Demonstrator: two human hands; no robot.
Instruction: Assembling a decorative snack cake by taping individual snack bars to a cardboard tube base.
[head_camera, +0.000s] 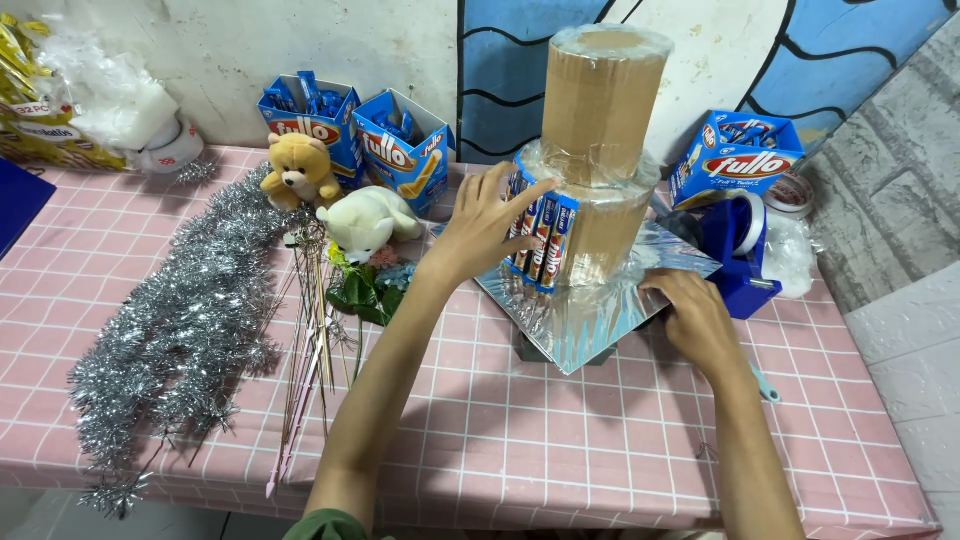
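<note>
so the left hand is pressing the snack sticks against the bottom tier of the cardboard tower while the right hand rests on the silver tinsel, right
Not quite. The head view shows the right hand resting on the foil-covered base board, not on the silver tinsel, which lies far off to the left. The left hand does press the snack sticks against the cardboard tower.

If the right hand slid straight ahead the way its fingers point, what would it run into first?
Most likely the lower cardboard tier of the tower. The right hand lies flat on the silver foil base, fingers aimed up-left toward it. Depth is hard to judge.
</note>
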